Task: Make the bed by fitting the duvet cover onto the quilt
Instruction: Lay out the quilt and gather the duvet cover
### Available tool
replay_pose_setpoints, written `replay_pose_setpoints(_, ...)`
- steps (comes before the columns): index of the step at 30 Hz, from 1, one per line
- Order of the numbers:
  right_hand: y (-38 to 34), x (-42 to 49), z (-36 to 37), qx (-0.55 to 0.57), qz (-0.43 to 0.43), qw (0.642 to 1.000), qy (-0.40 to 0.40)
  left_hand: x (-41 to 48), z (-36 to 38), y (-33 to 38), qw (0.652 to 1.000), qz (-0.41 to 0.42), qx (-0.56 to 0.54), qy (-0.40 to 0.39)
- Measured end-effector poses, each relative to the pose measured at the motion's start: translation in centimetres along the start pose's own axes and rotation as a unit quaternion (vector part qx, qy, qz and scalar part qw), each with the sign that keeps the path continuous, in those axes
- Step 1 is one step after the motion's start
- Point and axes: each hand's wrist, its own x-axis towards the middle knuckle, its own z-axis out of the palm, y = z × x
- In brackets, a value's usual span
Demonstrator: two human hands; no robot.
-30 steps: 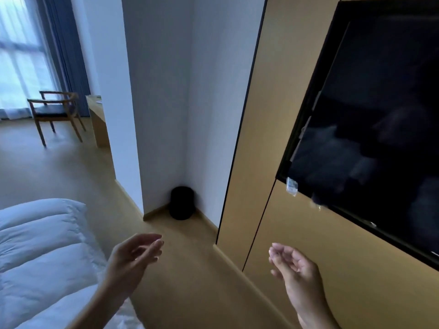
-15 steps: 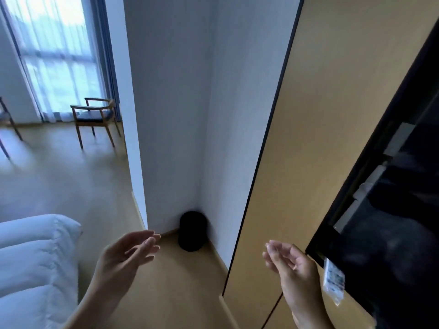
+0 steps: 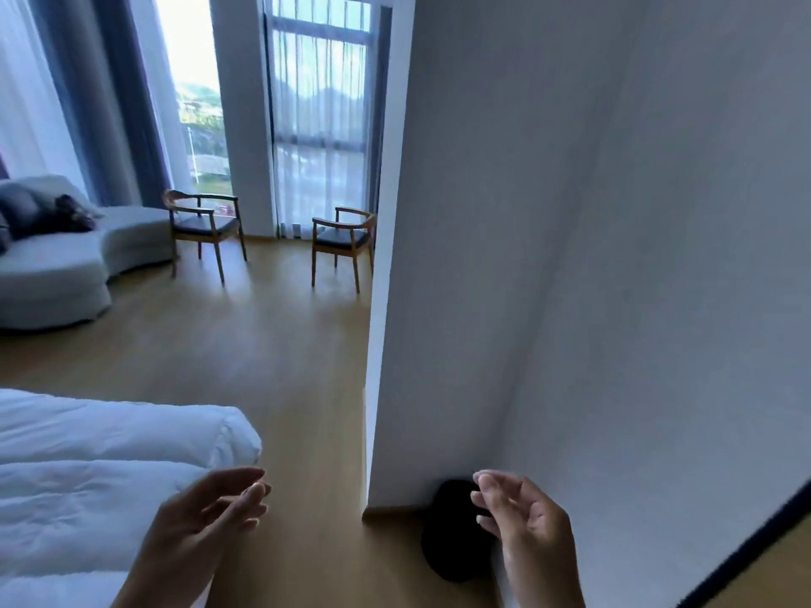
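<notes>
Both hands are raised in front with palms facing each other, holding nothing: the left hand has its fingers loosely extended just beside the quilt's near edge, and the right hand is relaxed and partly curled in front of a black bin.

Wood floor runs in a wide open stretch from the hands toward the windows. A white wall fills the right, its corner edge dropping to the floor between the hands, with the bin tucked at its base. The white quilt lies puffed at lower left, its rounded end toward the floor strip. A pale sofa sits far left, and two wooden chairs stand before the curtained windows. No duvet cover can be told apart from the quilt.
</notes>
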Motion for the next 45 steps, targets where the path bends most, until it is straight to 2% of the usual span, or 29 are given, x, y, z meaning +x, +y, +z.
replay_pose_setpoints(6,0.3,14.2,12.5,0.026,0.014,0.998,-0.063,15.0,-2.0,-1.3,0.998,0.009,-0.002,0.058)
replay_pose_setpoints(10,1.2,22.4,20.7,0.024,0.027,0.994,-0.107,23.3,-3.5,-2.6,0.996,-0.018,0.018,0.09)
replay_pose_setpoints(16,4.0,34.1,35.4,0.028,0.043,0.977,-0.205,35.0,-5.8,-4.2,0.986,-0.022,0.049,0.161)
replay_pose_setpoints(22,3.0,44.8,52.0,0.058,0.042,0.939,-0.336,43.9,-9.2,-3.7,0.948,-0.027,0.044,0.315)
replay_pose_setpoints(27,1.9,50.7,66.3,0.079,0.05,0.898,-0.429,50.1,-12.3,-4.5,0.896,-0.061,0.034,0.438)
replay_pose_setpoints(35,5.0,58.5,86.2,0.083,0.052,0.868,-0.486,65.7,-20.1,-7.4,0.868,-0.041,0.039,0.493)
replay_pose_setpoints(45,8.4,72.5,108.1,0.012,0.042,0.836,-0.547,86.6,-31.0,-12.5,0.799,-0.078,-0.039,0.596)
